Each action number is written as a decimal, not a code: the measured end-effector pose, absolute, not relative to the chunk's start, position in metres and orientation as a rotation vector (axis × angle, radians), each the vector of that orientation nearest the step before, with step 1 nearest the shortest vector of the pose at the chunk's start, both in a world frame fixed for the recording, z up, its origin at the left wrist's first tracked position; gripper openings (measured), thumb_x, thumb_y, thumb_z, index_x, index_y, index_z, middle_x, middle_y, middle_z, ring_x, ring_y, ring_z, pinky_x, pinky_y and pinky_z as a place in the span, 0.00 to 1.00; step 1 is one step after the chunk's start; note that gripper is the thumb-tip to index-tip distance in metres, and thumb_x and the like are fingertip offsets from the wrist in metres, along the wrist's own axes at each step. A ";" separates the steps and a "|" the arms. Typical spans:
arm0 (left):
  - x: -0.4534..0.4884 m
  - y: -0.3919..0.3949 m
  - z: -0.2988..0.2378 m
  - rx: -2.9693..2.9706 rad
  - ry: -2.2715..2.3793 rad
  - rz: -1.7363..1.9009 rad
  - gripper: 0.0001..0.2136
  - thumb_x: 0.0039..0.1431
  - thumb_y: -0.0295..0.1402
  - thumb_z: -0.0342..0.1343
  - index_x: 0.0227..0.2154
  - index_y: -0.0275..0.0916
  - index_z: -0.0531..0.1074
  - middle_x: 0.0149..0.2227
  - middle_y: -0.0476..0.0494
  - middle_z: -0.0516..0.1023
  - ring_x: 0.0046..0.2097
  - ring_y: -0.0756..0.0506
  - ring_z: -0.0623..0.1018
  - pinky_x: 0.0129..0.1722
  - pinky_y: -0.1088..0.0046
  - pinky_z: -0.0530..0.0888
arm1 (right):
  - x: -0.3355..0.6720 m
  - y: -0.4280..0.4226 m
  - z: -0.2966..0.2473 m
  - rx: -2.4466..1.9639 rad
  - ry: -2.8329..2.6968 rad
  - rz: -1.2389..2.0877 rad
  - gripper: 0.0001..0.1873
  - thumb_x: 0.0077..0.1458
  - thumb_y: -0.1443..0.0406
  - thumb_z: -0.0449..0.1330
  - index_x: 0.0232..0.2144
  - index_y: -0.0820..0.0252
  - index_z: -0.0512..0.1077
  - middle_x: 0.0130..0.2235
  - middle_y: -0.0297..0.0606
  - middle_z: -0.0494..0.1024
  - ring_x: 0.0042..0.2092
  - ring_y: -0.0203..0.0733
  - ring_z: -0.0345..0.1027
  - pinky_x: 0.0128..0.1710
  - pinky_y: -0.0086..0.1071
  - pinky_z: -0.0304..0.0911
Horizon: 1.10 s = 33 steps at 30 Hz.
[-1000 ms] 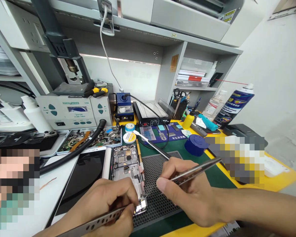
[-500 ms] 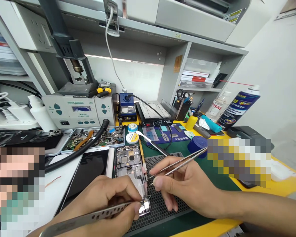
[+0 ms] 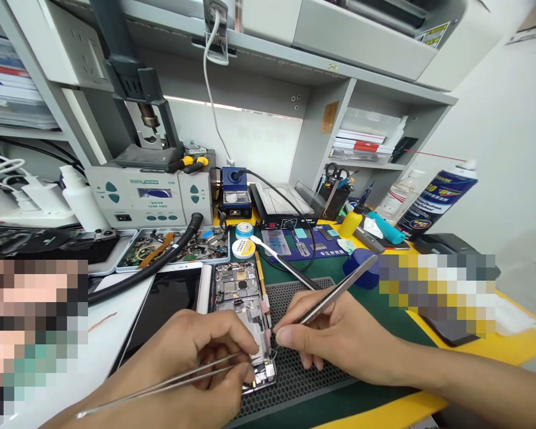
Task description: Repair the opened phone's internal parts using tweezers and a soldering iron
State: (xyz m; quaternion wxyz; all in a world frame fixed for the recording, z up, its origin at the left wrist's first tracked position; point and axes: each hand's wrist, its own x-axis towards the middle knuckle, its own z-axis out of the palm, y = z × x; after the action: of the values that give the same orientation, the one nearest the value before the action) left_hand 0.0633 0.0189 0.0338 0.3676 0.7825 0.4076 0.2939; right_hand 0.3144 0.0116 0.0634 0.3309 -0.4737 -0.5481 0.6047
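A white-bordered display panel (image 3: 170, 298) lies left of the opened smartphone (image 3: 237, 288). The left hand (image 3: 201, 357), partly closed over the smartphone's lower end, grips steel tweezers (image 3: 136, 394) with their arms slightly apart. The smartphone lies along the left side of the gray honeycomb mat (image 3: 304, 304). The right hand (image 3: 335, 333), fingers curled, holds a second pair of tweezers (image 3: 339, 289) directed toward the smartphone's right edge; tip contact cannot be determined.

The left hand (image 3: 209, 360) grips slender silver metal tweezers (image 3: 129, 397) at the near end of an opened, dark-framed rectangular phone (image 3: 237, 285). The right hand (image 3: 330, 328) holds flat grey steel tweezers (image 3: 339, 290) above a black honeycomb-patterned mat (image 3: 290, 384). Beyond it sits a round blue container (image 3: 356, 260).
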 end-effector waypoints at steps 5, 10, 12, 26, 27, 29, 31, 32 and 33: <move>0.060 0.017 0.036 2.118 1.072 0.821 0.09 0.58 0.29 0.57 0.32 0.46 0.82 0.22 0.56 0.80 0.22 0.52 0.76 0.22 0.85 0.67 | 0.315 0.016 0.058 -1.268 -1.449 1.597 0.21 0.48 0.53 0.82 0.32 0.64 0.83 0.23 0.30 0.76 0.21 0.32 0.68 0.20 0.22 0.65; 0.063 0.014 0.040 2.176 1.130 0.887 0.10 0.59 0.32 0.56 0.32 0.47 0.83 0.27 0.55 0.86 0.22 0.52 0.79 0.20 0.83 0.67 | 0.315 0.017 0.058 -1.275 -1.444 1.653 0.20 0.50 0.54 0.81 0.31 0.64 0.82 0.19 0.30 0.76 0.19 0.31 0.66 0.19 0.21 0.63; 0.065 0.013 0.042 2.197 1.140 0.950 0.11 0.58 0.32 0.55 0.30 0.48 0.84 0.28 0.56 0.86 0.20 0.53 0.76 0.20 0.83 0.67 | 0.315 0.016 0.061 -1.262 -1.448 1.696 0.20 0.49 0.54 0.81 0.31 0.64 0.82 0.21 0.29 0.75 0.20 0.31 0.67 0.19 0.21 0.64; 0.069 0.014 0.052 2.148 0.917 1.013 0.12 0.60 0.28 0.57 0.28 0.48 0.84 0.22 0.56 0.82 0.20 0.52 0.78 0.23 0.85 0.73 | 0.311 0.008 0.067 -1.215 -1.540 1.685 0.17 0.48 0.57 0.83 0.30 0.65 0.86 0.30 0.31 0.75 0.25 0.30 0.70 0.21 0.20 0.64; 0.068 0.014 0.053 2.158 0.941 0.976 0.12 0.60 0.28 0.58 0.28 0.48 0.85 0.23 0.55 0.82 0.20 0.52 0.78 0.23 0.85 0.74 | 0.310 0.008 0.067 -1.212 -1.538 1.684 0.17 0.48 0.57 0.83 0.30 0.65 0.86 0.30 0.31 0.75 0.25 0.30 0.70 0.21 0.20 0.64; 0.065 0.012 0.054 2.185 0.985 0.920 0.11 0.59 0.28 0.59 0.28 0.49 0.85 0.23 0.54 0.82 0.19 0.52 0.77 0.23 0.84 0.74 | 0.310 0.007 0.067 -1.207 -1.531 1.687 0.17 0.48 0.57 0.83 0.29 0.65 0.85 0.31 0.31 0.74 0.25 0.29 0.70 0.22 0.20 0.64; 0.063 0.010 0.053 2.219 1.004 0.896 0.11 0.58 0.28 0.60 0.26 0.49 0.85 0.23 0.53 0.82 0.19 0.52 0.77 0.22 0.84 0.74 | 0.309 0.007 0.067 -1.207 -1.527 1.689 0.17 0.49 0.58 0.83 0.29 0.64 0.85 0.30 0.31 0.74 0.25 0.29 0.70 0.22 0.20 0.64; 0.063 0.009 0.052 2.234 1.011 0.897 0.11 0.57 0.28 0.61 0.26 0.49 0.84 0.24 0.52 0.83 0.21 0.51 0.79 0.22 0.84 0.74 | 0.309 0.007 0.067 -1.210 -1.525 1.690 0.17 0.48 0.58 0.83 0.29 0.64 0.85 0.30 0.30 0.74 0.25 0.29 0.70 0.22 0.20 0.63; 0.062 0.008 0.050 2.249 1.023 0.907 0.10 0.57 0.28 0.61 0.25 0.49 0.84 0.25 0.51 0.84 0.24 0.50 0.81 0.22 0.84 0.75 | 0.309 0.007 0.067 -1.212 -1.524 1.692 0.17 0.48 0.58 0.83 0.29 0.64 0.85 0.30 0.31 0.74 0.25 0.29 0.70 0.22 0.20 0.63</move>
State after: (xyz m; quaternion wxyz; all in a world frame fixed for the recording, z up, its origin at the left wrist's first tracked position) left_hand 0.0623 0.0078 0.0501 0.2522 0.8268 0.3762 0.3336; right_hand 0.3091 0.0071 0.0669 0.2773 -0.4515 -0.5676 0.6301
